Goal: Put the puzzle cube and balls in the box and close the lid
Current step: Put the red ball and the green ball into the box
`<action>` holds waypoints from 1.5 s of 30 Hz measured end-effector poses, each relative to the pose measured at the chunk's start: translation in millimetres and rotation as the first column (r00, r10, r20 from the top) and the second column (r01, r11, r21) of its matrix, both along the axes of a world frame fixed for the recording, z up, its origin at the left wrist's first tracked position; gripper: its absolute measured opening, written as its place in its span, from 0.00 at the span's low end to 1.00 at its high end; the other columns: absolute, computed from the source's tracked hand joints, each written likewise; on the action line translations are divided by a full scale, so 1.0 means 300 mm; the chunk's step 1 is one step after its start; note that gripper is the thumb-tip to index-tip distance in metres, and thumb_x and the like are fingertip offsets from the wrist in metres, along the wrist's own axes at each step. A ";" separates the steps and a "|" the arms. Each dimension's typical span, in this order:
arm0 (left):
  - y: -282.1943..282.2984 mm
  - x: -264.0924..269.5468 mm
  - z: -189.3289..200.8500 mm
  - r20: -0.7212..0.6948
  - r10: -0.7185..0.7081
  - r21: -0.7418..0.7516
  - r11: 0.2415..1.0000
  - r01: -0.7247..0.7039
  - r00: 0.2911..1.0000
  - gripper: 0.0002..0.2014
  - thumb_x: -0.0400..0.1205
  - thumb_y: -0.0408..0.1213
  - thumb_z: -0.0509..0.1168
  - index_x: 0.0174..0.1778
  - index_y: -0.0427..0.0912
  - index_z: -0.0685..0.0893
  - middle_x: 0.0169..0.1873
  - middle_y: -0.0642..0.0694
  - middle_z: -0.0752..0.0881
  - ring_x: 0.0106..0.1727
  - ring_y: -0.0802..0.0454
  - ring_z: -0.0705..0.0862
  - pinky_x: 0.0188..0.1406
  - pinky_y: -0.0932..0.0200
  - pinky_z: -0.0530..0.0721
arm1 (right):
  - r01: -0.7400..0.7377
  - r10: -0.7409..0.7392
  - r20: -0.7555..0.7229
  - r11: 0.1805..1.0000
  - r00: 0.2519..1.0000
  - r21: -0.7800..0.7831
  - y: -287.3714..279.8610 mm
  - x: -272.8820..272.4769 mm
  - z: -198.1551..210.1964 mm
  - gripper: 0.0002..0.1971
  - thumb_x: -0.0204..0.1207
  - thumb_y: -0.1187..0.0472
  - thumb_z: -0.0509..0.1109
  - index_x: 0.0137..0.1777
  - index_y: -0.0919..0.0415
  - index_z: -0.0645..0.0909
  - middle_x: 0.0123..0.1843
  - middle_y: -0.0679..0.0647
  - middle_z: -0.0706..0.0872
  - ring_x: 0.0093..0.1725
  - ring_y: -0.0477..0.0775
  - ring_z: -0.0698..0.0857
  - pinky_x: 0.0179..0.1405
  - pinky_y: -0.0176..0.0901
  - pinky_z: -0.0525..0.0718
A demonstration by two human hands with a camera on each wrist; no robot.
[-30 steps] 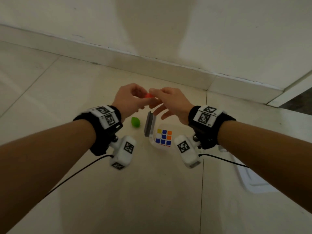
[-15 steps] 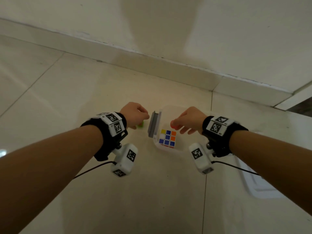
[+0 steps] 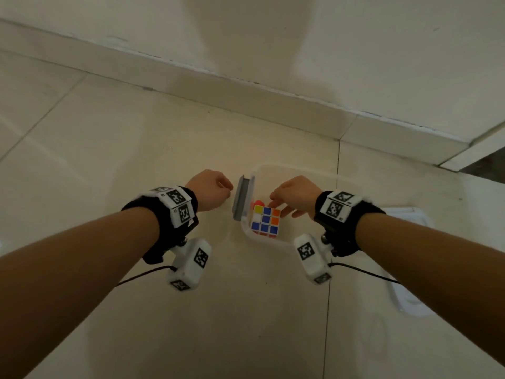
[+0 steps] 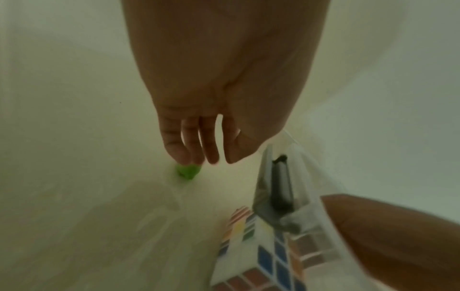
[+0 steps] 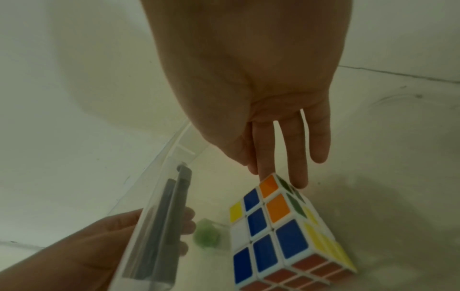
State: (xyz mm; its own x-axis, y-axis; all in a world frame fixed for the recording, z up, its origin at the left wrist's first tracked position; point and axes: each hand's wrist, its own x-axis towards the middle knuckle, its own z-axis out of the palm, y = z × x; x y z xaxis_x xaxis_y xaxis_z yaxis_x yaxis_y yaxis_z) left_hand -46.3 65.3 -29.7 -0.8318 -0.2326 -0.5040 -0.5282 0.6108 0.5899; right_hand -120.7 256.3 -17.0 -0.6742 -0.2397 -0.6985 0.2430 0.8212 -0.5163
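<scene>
A clear plastic box [image 3: 300, 170] stands open on the tiled floor. Inside it sits the puzzle cube [image 3: 265, 220], also seen close up in the right wrist view [image 5: 281, 230]. A red ball [image 3: 258, 202] lies in the box just behind the cube. My right hand [image 3: 278, 206] hovers over the cube's far corner with straight fingers [image 5: 298, 157] and holds nothing. Left of the box, my left hand [image 3: 218, 187] reaches down; its fingertips [image 4: 179, 153] touch the top of a green ball [image 4: 187, 171] on the floor.
A grey latch [image 3: 240, 198] stands upright on the box's left wall, between my two hands. The box's whitish lid [image 3: 410, 258] lies on the floor to the right, partly under my right forearm. A wall and skirting run across the back.
Both hands have dropped from above the box. The right hand carried the red ball into the box and let it go. The left hand moved down onto the green ball.
</scene>
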 end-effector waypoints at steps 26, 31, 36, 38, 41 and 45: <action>0.000 -0.034 0.172 -0.541 0.064 0.023 0.998 -0.062 0.838 0.24 0.63 0.48 0.82 0.50 0.44 0.83 0.43 0.52 0.86 0.40 0.56 0.85 0.37 0.65 0.84 | -0.096 0.037 -0.137 0.885 0.990 -0.455 -0.094 -0.007 0.180 0.20 0.81 0.44 0.68 0.66 0.55 0.80 0.50 0.55 0.93 0.41 0.55 0.94 0.38 0.46 0.91; 0.094 -0.016 0.205 -0.563 -0.068 -0.040 0.998 0.055 0.823 0.24 0.64 0.41 0.81 0.53 0.45 0.81 0.47 0.51 0.84 0.43 0.54 0.84 0.39 0.63 0.85 | -0.125 0.067 -0.138 0.875 0.988 -0.468 -0.068 -0.011 0.197 0.17 0.78 0.50 0.74 0.61 0.60 0.86 0.49 0.56 0.93 0.41 0.49 0.93 0.43 0.43 0.92; 0.120 0.006 0.187 -0.287 -0.124 -0.101 0.990 0.099 0.950 0.39 0.67 0.44 0.80 0.73 0.48 0.71 0.63 0.47 0.78 0.55 0.49 0.82 0.55 0.51 0.85 | -0.035 0.022 -0.036 0.905 0.999 -0.424 0.026 -0.026 0.170 0.18 0.77 0.52 0.74 0.60 0.65 0.87 0.51 0.56 0.94 0.46 0.53 0.92 0.46 0.44 0.91; 0.125 0.019 0.160 -0.102 -0.176 -0.169 0.973 0.157 0.979 0.38 0.72 0.49 0.75 0.76 0.43 0.68 0.69 0.41 0.74 0.64 0.43 0.80 0.63 0.45 0.83 | 0.012 -0.013 0.001 0.957 1.000 -0.289 0.065 -0.037 0.133 0.22 0.78 0.49 0.73 0.59 0.68 0.87 0.49 0.58 0.95 0.44 0.54 0.93 0.45 0.45 0.91; 0.136 0.035 0.135 0.017 -0.181 -0.110 0.977 0.182 0.983 0.32 0.79 0.52 0.68 0.73 0.38 0.68 0.65 0.38 0.79 0.58 0.39 0.83 0.58 0.42 0.85 | 0.051 -0.050 0.028 0.997 0.998 -0.050 0.104 -0.042 0.058 0.25 0.82 0.45 0.68 0.56 0.71 0.86 0.46 0.61 0.95 0.40 0.57 0.92 0.46 0.49 0.91; 0.147 0.040 0.130 0.057 -0.069 0.117 0.991 0.062 0.996 0.30 0.83 0.45 0.65 0.77 0.40 0.61 0.60 0.37 0.81 0.49 0.39 0.87 0.46 0.45 0.90 | 0.082 -0.089 0.100 0.994 0.991 0.073 0.105 -0.036 -0.016 0.23 0.82 0.47 0.68 0.57 0.70 0.85 0.49 0.62 0.94 0.39 0.57 0.92 0.40 0.46 0.90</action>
State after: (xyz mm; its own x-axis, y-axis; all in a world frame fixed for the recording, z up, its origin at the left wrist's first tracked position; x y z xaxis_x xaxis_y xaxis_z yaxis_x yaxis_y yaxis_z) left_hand -34.3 109.3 9.3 -0.8104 -0.1161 -0.5742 -0.5262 0.5751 0.6264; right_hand -131.6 288.0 -21.9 -0.6135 -0.1338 -0.7783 0.3627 0.8277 -0.4282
